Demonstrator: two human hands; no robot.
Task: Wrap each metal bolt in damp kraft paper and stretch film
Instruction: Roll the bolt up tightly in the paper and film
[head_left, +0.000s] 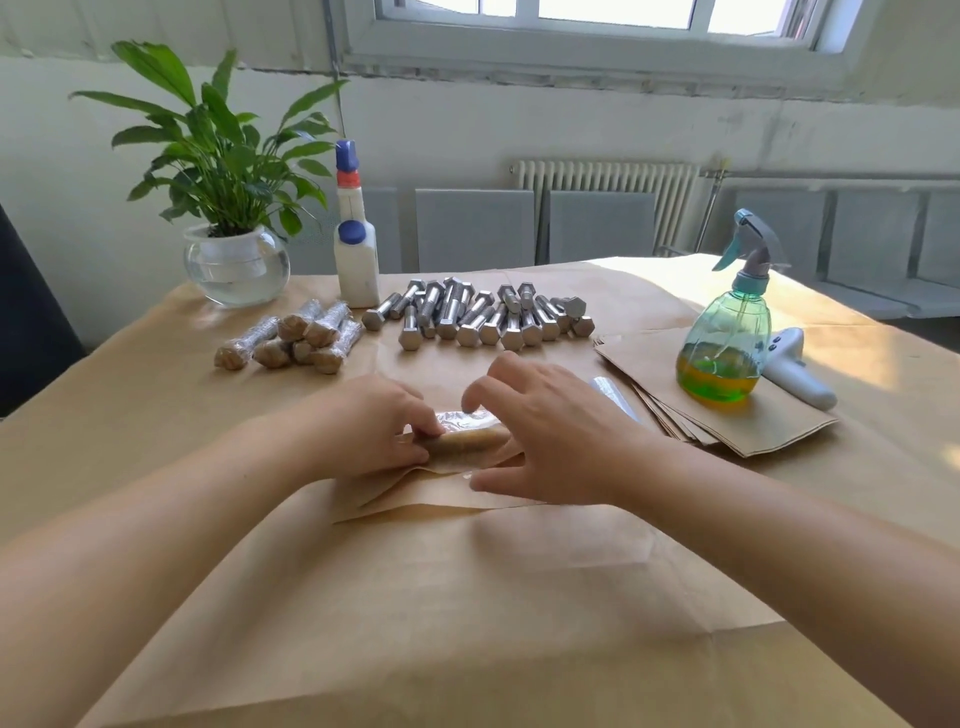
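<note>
Step in hand, as we judge it: film stage on one bolt. The roll (467, 441), a paper-wrapped bolt, lies crosswise at table centre on a loose kraft sheet (415, 493), with clear film (462, 417) showing along its far side.

Left hand (374, 426): fingers curled round the roll's left end, gripping it. Right hand (545, 431): fingers spread and relaxed over the right end, thumb on the sheet near side; it grasps nothing that we can see.

Far left: pile of finished wraps (296, 338). Far centre: bare bolts (483, 317), many left, so the task is well short of done. Right: paper stack (727, 421), sprayer (727, 332) on it, film roll (613, 395) just behind our right hand.

Next move, our estimate: turn the roll away while the film is kept taut, then tear and press the tail down. Risk: slack film wrinkles.
</note>
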